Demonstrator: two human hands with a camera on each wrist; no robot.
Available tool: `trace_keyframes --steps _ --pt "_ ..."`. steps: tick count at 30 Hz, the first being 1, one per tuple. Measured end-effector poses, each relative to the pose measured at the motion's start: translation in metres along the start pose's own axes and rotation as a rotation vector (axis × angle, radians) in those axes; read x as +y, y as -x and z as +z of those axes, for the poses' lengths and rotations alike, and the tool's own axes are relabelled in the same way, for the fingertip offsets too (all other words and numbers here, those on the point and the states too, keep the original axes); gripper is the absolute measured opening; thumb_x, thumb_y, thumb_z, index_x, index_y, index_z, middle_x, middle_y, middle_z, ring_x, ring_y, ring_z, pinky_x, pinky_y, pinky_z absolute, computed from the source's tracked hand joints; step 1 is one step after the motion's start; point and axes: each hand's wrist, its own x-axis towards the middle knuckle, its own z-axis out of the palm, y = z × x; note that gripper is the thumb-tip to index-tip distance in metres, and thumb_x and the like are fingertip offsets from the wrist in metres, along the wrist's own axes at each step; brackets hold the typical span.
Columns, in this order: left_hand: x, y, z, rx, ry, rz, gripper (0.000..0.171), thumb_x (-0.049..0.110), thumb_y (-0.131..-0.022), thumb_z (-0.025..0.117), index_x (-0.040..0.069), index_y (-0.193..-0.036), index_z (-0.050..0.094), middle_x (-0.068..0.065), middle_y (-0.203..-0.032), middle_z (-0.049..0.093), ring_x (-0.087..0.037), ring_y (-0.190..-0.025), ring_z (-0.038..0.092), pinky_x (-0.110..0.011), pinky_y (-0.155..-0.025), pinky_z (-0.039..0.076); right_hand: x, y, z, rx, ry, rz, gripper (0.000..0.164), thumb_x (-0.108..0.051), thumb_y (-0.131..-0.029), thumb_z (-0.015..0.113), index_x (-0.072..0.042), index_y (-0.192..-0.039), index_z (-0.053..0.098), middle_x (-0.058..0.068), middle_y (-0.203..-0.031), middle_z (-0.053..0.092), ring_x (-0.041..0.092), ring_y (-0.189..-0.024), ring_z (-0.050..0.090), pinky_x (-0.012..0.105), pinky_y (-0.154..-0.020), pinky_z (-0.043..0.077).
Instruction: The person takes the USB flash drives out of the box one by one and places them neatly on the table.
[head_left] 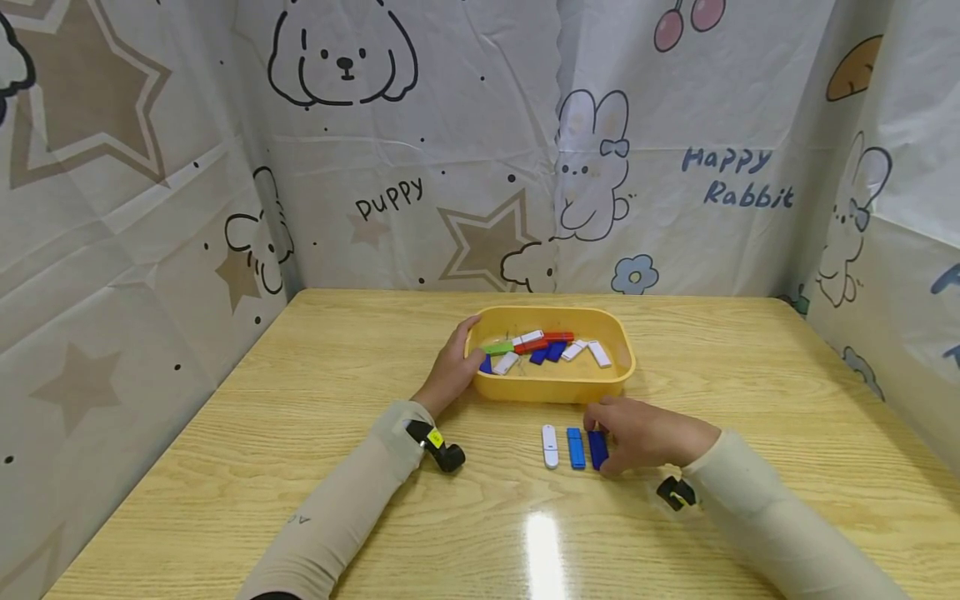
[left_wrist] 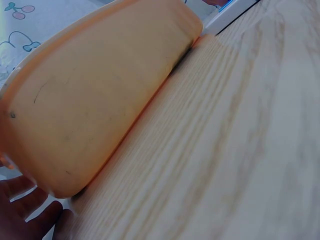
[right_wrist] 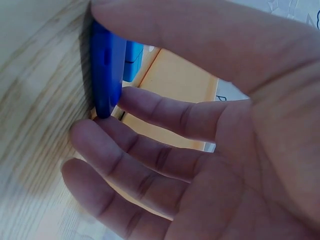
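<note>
At the tub's left end, my left hand [head_left: 450, 367] grips the rim of a yellow plastic tub [head_left: 551, 390], thumb over the edge. Its fingers [left_wrist: 30, 202] show beside the tub wall in the left wrist view. My right hand [head_left: 648, 433] pinches a dark blue USB stick [head_left: 597, 450] lying on the table. In the right wrist view, the thumb is at one end of this stick [right_wrist: 107, 70] and fingertips are at the other. Left of it, a light blue USB stick [head_left: 576, 448] and a white USB stick [head_left: 551, 448] lie in a row.
Several more USB sticks lie inside the tub, including a green one [head_left: 498, 349], a red one [head_left: 558, 337] and a white one [head_left: 599, 354]. The wooden table [head_left: 337, 358] ends at a printed curtain [head_left: 465, 150] behind and at both sides.
</note>
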Motion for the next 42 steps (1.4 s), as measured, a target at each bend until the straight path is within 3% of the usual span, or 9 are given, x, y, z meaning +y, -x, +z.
trace_keyframes --steps 16,23,28,32,38,42 --pt "-0.001 0.001 0.001 0.002 0.004 -0.009 0.062 0.009 -0.09 0.047 0.013 -0.149 0.03 -0.01 -0.153 0.031 -0.025 -0.14 0.03 -0.043 -0.114 0.024 0.001 0.0 -0.002 -0.02 0.016 -0.02 0.045 -0.02 -0.072 0.082 -0.016 -0.11 0.058 0.0 -0.096 0.052 0.019 -0.087 0.047 0.037 -0.078 0.043" --pt "0.0 0.002 0.001 0.002 0.008 -0.01 0.061 0.009 -0.09 0.047 0.012 -0.149 0.03 -0.011 -0.153 0.031 -0.026 -0.14 0.03 -0.044 -0.114 0.024 0.001 0.004 -0.004 0.0 -0.001 -0.008 0.054 -0.024 -0.072 0.083 -0.015 -0.118 0.057 0.003 -0.111 0.058 0.02 -0.096 0.052 0.042 -0.087 0.047" --pt "0.0 0.001 0.001 0.002 0.005 -0.006 0.061 0.01 -0.09 0.047 0.012 -0.149 0.03 -0.011 -0.153 0.03 -0.026 -0.14 0.029 -0.044 -0.114 0.023 0.002 0.007 -0.009 0.045 -0.021 -0.035 0.054 -0.023 -0.075 0.081 -0.012 -0.122 0.057 0.005 -0.114 0.058 0.022 -0.097 0.057 0.04 -0.081 0.05" --pt "-0.001 0.001 0.001 -0.002 0.005 -0.012 0.061 0.01 -0.091 0.047 0.013 -0.149 0.03 -0.01 -0.154 0.03 -0.026 -0.141 0.029 -0.044 -0.114 0.023 0.003 0.01 -0.015 0.097 -0.017 -0.11 0.049 -0.021 -0.078 0.079 -0.008 -0.12 0.059 0.005 -0.111 0.058 0.022 -0.092 0.059 0.034 -0.075 0.051" --pt "-0.001 0.001 0.0 0.005 -0.014 -0.013 0.061 0.011 -0.09 0.047 0.013 -0.149 0.03 -0.01 -0.153 0.03 -0.026 -0.14 0.03 -0.043 -0.114 0.023 0.004 0.012 -0.025 0.261 0.036 -0.248 0.035 -0.016 -0.081 0.077 -0.007 -0.112 0.063 0.006 -0.104 0.062 0.018 -0.084 0.059 0.03 -0.072 0.051" --pt "0.0 0.0 -0.001 0.006 -0.018 -0.009 0.061 0.012 -0.09 0.047 0.013 -0.149 0.03 -0.01 -0.153 0.031 -0.026 -0.139 0.031 -0.044 -0.114 0.024 0.006 0.01 -0.031 0.363 0.063 -0.286 0.031 -0.011 -0.081 0.076 -0.004 -0.109 0.064 0.007 -0.102 0.064 0.019 -0.085 0.06 0.033 -0.074 0.053"
